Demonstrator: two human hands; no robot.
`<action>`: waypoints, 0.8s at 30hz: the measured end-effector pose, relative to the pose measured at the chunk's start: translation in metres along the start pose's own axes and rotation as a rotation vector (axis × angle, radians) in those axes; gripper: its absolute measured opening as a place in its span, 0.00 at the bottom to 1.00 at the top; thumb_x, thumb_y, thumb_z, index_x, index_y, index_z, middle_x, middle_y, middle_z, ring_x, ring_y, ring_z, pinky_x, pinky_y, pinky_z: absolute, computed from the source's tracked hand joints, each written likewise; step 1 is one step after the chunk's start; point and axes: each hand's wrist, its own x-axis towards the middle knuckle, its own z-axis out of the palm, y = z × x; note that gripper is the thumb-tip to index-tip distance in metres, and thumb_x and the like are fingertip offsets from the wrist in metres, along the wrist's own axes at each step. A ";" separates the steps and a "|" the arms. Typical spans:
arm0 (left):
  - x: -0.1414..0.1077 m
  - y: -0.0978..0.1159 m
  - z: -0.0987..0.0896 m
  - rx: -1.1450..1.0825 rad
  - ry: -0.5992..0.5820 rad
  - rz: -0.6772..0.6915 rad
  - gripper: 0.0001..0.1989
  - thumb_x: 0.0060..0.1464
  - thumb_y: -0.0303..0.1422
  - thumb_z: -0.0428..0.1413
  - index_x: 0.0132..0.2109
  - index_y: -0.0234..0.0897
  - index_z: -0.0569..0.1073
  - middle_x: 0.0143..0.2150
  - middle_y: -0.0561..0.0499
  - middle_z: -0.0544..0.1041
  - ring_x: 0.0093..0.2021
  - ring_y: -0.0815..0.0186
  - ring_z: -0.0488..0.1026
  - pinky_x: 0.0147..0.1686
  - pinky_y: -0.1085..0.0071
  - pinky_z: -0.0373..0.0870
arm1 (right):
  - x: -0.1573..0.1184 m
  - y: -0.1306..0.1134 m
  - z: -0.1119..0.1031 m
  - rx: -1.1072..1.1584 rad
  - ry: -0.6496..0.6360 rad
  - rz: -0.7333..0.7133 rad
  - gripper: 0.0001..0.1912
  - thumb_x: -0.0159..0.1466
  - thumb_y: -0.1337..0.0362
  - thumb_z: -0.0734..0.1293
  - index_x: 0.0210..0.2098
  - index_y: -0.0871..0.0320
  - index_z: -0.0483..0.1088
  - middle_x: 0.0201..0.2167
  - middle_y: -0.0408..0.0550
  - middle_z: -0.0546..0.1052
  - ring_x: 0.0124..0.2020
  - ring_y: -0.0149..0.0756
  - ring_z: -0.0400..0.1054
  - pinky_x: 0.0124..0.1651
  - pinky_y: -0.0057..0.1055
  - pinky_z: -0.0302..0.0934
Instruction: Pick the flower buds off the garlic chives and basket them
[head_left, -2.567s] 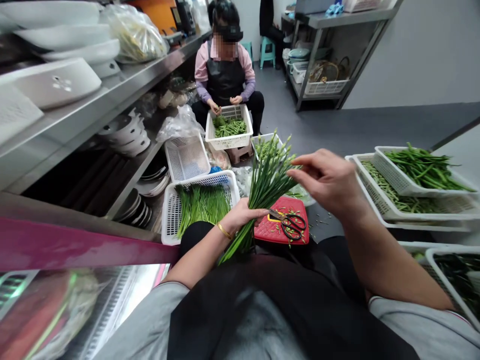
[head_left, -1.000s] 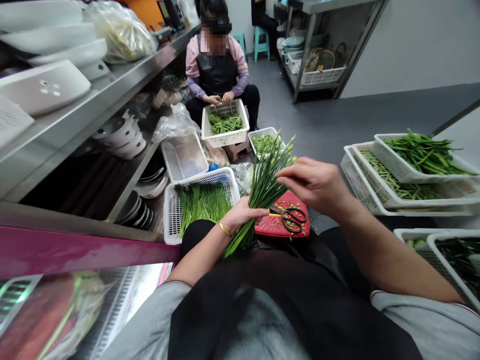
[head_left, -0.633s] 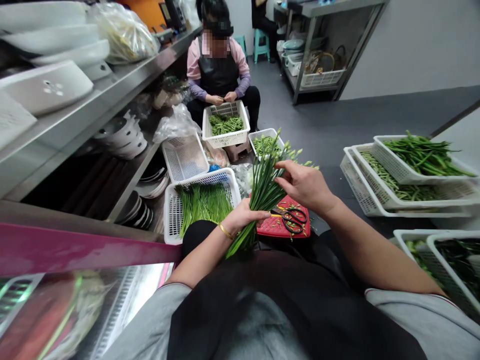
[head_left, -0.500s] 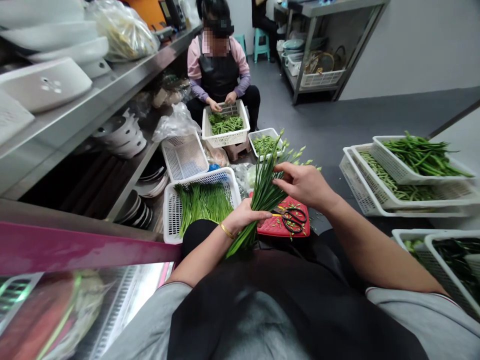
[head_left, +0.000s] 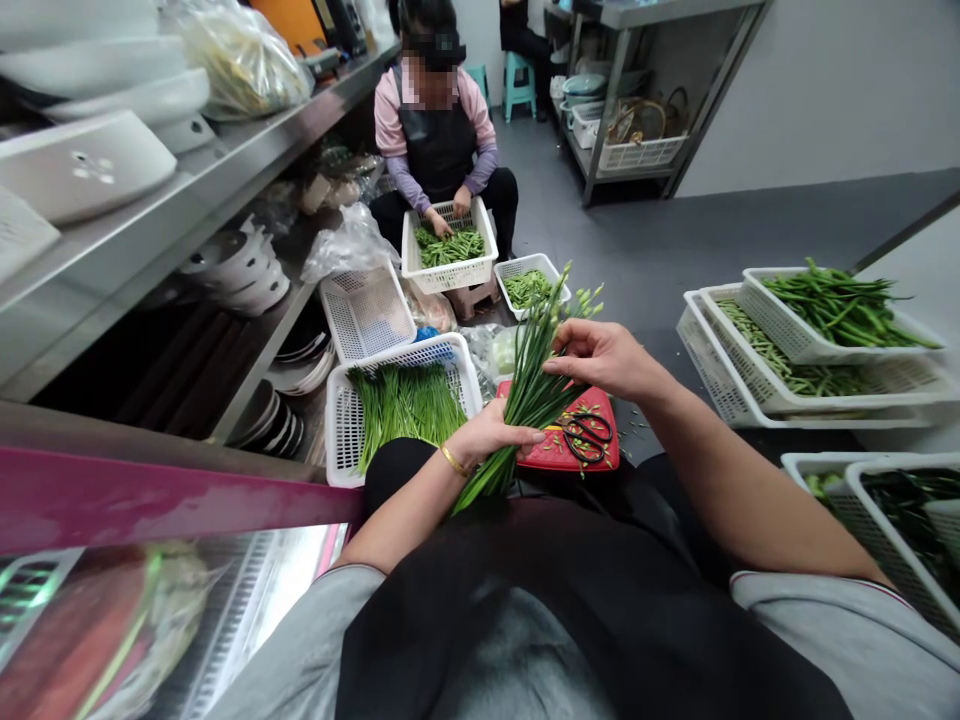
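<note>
My left hand (head_left: 491,440), with a gold bracelet at the wrist, is wrapped round a bunch of flowering chives (head_left: 536,380). The stems tilt up and away, pale buds at the top, cut ends near my apron. At the bunch's upper right side, my right hand (head_left: 600,358) pinches some of the stems between thumb and fingers. Beneath the hands lies a red board (head_left: 540,458) strewn with green bits. Black-handled scissors (head_left: 587,437) rest on it, their blades partly hidden by the bunch.
A white basket (head_left: 341,425) of green stems stands at my left knee, a bare basket (head_left: 367,310) behind it. Opposite, a person sorts green beans in another basket (head_left: 450,275). Stacked baskets (head_left: 817,400) of beans stand right; a steel shelf (head_left: 247,150) runs along the left.
My right hand stays at the bunch, its fingers shifted slightly, and the bud tops are gathered closer together. The person opposite has reached a hand lower into the beans.
</note>
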 end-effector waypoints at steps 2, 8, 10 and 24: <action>0.000 0.000 0.000 -0.009 0.003 -0.013 0.22 0.36 0.44 0.69 0.22 0.32 0.68 0.16 0.55 0.69 0.16 0.73 0.63 0.20 0.75 0.59 | -0.002 0.000 -0.001 -0.040 -0.014 -0.027 0.18 0.53 0.52 0.73 0.29 0.59 0.66 0.15 0.34 0.61 0.17 0.23 0.52 0.21 0.25 0.47; 0.002 -0.002 -0.001 -0.016 0.002 -0.003 0.22 0.38 0.45 0.68 0.23 0.31 0.69 0.16 0.54 0.69 0.18 0.73 0.64 0.22 0.74 0.59 | -0.007 0.003 -0.004 -0.149 0.081 -0.072 0.11 0.55 0.58 0.70 0.28 0.61 0.72 0.17 0.37 0.64 0.19 0.23 0.52 0.23 0.25 0.47; 0.003 -0.003 -0.001 -0.010 0.006 0.012 0.22 0.39 0.44 0.68 0.24 0.31 0.69 0.17 0.54 0.69 0.18 0.73 0.65 0.22 0.74 0.60 | -0.008 0.004 -0.004 -0.174 0.170 -0.073 0.10 0.54 0.59 0.70 0.27 0.60 0.73 0.17 0.38 0.65 0.20 0.23 0.52 0.24 0.26 0.48; 0.003 -0.004 -0.002 -0.015 0.030 0.003 0.20 0.39 0.40 0.68 0.33 0.31 0.71 0.18 0.57 0.69 0.17 0.74 0.64 0.21 0.75 0.60 | -0.014 -0.023 -0.041 -0.512 0.612 -0.111 0.08 0.54 0.60 0.71 0.32 0.57 0.75 0.24 0.43 0.72 0.23 0.29 0.60 0.28 0.30 0.57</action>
